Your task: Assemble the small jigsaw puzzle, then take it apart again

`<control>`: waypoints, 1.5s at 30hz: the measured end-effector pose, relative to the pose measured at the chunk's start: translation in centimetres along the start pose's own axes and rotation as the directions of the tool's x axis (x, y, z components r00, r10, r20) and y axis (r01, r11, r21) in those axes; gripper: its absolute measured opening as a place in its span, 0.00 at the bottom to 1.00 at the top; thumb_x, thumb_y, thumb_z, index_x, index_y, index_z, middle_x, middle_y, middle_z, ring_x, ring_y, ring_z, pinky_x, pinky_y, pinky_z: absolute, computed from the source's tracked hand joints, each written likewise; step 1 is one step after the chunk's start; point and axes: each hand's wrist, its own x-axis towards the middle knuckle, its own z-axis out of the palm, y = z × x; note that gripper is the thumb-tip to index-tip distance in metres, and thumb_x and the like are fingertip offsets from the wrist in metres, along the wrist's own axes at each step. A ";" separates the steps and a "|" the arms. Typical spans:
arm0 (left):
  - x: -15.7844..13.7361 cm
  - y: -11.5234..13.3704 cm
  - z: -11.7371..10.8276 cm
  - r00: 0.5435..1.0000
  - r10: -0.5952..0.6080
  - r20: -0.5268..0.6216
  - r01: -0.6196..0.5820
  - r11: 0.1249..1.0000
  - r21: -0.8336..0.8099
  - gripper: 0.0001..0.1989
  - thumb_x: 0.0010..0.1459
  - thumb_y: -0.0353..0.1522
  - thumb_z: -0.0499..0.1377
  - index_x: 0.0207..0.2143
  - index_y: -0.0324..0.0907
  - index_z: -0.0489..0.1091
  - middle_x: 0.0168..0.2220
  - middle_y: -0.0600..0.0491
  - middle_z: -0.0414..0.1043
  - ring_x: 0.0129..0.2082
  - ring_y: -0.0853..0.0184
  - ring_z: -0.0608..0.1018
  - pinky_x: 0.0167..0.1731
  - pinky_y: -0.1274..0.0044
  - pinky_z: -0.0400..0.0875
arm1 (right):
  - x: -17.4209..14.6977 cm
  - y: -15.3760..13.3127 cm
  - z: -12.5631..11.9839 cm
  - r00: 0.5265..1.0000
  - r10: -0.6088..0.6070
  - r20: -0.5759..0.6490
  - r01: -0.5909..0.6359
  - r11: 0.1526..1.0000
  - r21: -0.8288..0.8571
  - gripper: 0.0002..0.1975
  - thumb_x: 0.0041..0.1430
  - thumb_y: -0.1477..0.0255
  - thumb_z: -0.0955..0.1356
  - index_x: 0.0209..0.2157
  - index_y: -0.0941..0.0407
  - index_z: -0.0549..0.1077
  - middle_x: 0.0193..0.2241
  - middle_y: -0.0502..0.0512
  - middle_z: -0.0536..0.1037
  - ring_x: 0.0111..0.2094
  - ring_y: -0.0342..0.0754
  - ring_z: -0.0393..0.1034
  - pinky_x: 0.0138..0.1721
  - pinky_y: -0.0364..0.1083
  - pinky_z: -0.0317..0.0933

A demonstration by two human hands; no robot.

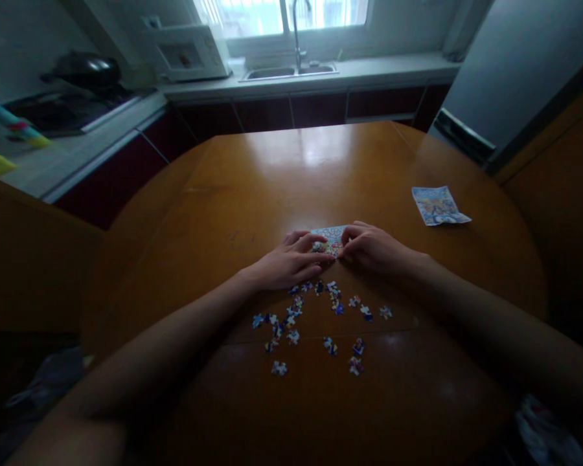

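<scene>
A partly joined jigsaw puzzle (330, 234) lies flat near the middle of the wooden table, its upper edge pale blue. My left hand (296, 260) rests over its left side, fingers stretched out and apart, the fingertips touching the pieces. At the puzzle's lower right, my right hand (369, 247) has thumb and forefinger pinched together at the edge. What those fingers hold, most likely something small, is hidden. Below both hands, several loose puzzle pieces (293, 336) are scattered, some overlapping, in blue, white and mixed colours.
A creased printed sheet (440, 207) lies on the right of the wooden table (291, 168). Beyond the table's far edge stand a counter with a sink (291, 72), a microwave (189, 53) and a wok (87, 69) on the stove. A fridge (515, 71) is at the right.
</scene>
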 end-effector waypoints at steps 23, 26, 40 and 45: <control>-0.1 -0.2 0.1 0.999 -0.005 -0.044 0.002 0.997 -0.081 0.18 0.69 0.41 0.54 0.60 0.59 0.69 0.58 0.50 0.64 0.59 0.54 0.62 0.63 0.58 0.58 | 0.1 3.0 2.1 0.845 0.410 -0.343 -0.419 0.907 0.053 0.15 0.66 0.67 0.62 0.47 0.53 0.78 0.49 0.64 0.75 0.54 0.63 0.67 0.54 0.66 0.62; -0.1 -0.2 0.1 0.999 -0.003 -0.050 -0.001 0.997 -0.079 0.18 0.69 0.41 0.53 0.59 0.57 0.70 0.58 0.49 0.64 0.59 0.54 0.62 0.63 0.58 0.58 | 0.2 2.9 2.1 0.846 0.413 -0.339 -0.427 0.904 0.036 0.15 0.66 0.68 0.62 0.46 0.54 0.78 0.49 0.64 0.76 0.54 0.63 0.67 0.54 0.65 0.62; -0.1 -0.6 0.3 0.965 -0.156 -0.212 0.109 0.970 -0.218 0.28 0.62 0.39 0.63 0.63 0.50 0.63 0.56 0.47 0.67 0.57 0.55 0.66 0.61 0.59 0.64 | 0.1 1.4 1.6 0.914 0.304 -0.268 -0.318 0.948 -0.008 0.20 0.61 0.63 0.69 0.54 0.51 0.75 0.54 0.62 0.73 0.58 0.63 0.64 0.58 0.65 0.59; 0.0 -0.5 0.2 0.963 -0.169 -0.208 0.122 0.968 -0.220 0.30 0.59 0.39 0.64 0.63 0.50 0.63 0.55 0.48 0.67 0.57 0.54 0.66 0.60 0.58 0.64 | -0.2 0.2 1.2 0.990 0.121 -0.076 -0.124 0.991 -0.046 0.32 0.56 0.58 0.74 0.61 0.44 0.69 0.61 0.59 0.66 0.63 0.66 0.57 0.62 0.67 0.55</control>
